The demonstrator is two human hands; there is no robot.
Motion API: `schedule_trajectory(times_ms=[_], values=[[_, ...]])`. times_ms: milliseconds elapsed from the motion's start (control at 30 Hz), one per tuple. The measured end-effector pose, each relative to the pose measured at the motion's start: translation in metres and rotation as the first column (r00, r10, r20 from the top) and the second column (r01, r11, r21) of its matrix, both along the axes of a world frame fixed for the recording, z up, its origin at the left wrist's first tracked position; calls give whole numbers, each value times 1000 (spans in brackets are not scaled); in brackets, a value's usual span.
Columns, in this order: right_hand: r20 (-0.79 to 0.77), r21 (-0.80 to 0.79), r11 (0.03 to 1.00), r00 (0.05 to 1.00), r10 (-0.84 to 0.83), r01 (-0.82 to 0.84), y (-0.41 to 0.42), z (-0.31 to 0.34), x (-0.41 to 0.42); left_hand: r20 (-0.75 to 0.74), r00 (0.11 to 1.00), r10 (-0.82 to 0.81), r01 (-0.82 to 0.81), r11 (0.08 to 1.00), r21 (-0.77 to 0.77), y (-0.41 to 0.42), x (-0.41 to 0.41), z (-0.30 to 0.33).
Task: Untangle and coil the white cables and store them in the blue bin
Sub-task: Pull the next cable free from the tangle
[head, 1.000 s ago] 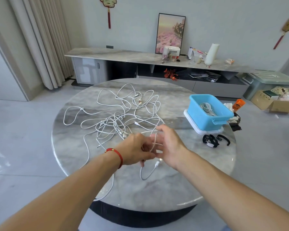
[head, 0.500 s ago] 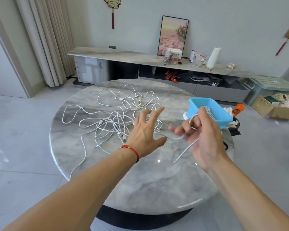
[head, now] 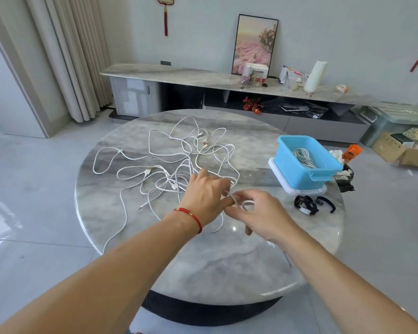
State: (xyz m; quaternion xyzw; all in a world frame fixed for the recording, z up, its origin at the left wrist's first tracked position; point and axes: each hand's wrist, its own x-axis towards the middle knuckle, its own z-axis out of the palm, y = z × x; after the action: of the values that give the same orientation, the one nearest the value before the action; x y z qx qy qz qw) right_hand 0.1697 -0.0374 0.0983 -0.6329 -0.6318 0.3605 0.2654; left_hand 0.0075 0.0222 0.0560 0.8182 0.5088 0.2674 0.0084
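A tangle of white cables (head: 176, 162) sprawls over the left and middle of the round marble table (head: 203, 273). My left hand (head: 204, 195), with a red string at the wrist, pinches a white cable near the tangle's right edge. My right hand (head: 261, 213) sits close beside it and holds a small loop of the same cable (head: 247, 204) in its fingers. The blue bin (head: 299, 173) stands on a white lid at the table's right, with a coiled white cable (head: 303, 157) inside.
Black straps (head: 311, 204) lie on the table in front of the bin. An orange tube (head: 351, 153) and dark items sit just past the bin's right side. A long low cabinet (head: 227, 78) runs behind the table. Cardboard boxes (head: 396, 150) stand on the floor at right.
My right hand has come down and left from near the bin to meet my left hand. My left hand, spread open half a second ago, now pinches the cable.
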Motion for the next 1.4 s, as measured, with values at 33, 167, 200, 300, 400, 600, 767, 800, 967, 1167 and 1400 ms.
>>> schedule_trajectory(times_ms=[33, 167, 200, 300, 400, 600, 767, 800, 967, 1167, 1400], values=[[13, -11, 999, 999, 41, -41, 4, -2, -2, 80, 995, -54, 55, 998, -13, 2, 0, -1], [334, 96, 989, 940, 73, -111, 14, -2, -1, 122, 988, -90, 100, 992, -83, 9, -15, -9], [350, 171, 982, 937, 16, -81, 15, 2, 1, 88, 995, -50, 59, 992, -107, 11, -22, -13], [-96, 376, 917, 990, -102, 131, 13, 20, 5, 100, 993, 63, -45, 985, -166, 15, -39, -21], [-534, 357, 877, 840, -91, 322, 16, 32, 8, 112, 982, 149, -121, 966, -227, 17, -46, -22], [-981, 48, 996, 190, 33, 76, 14, 48, 19, 98, 986, 138, -103, 949, -299, 14, -50, -22], [-751, -122, 983, 635, -180, 136, 7, 37, 5, 161, 979, 125, -77, 958, -278, 15, -46, -16], [-525, -64, 985, 833, -172, 162, 8, 31, 0, 165, 981, 104, -57, 961, -271, 14, -44, -15], [285, 30, 999, 958, 13, -22, 11, 5, -26, 137, 988, -73, 99, 977, -191, 8, -31, -5], [248, -81, 988, 958, 147, -130, 20, -3, -22, 216, 969, -115, 150, 977, -154, 7, -38, -9], [-659, 175, 984, 747, 91, 35, 11, 36, 2, 224, 972, 75, -16, 966, -256, 21, -62, -16]])
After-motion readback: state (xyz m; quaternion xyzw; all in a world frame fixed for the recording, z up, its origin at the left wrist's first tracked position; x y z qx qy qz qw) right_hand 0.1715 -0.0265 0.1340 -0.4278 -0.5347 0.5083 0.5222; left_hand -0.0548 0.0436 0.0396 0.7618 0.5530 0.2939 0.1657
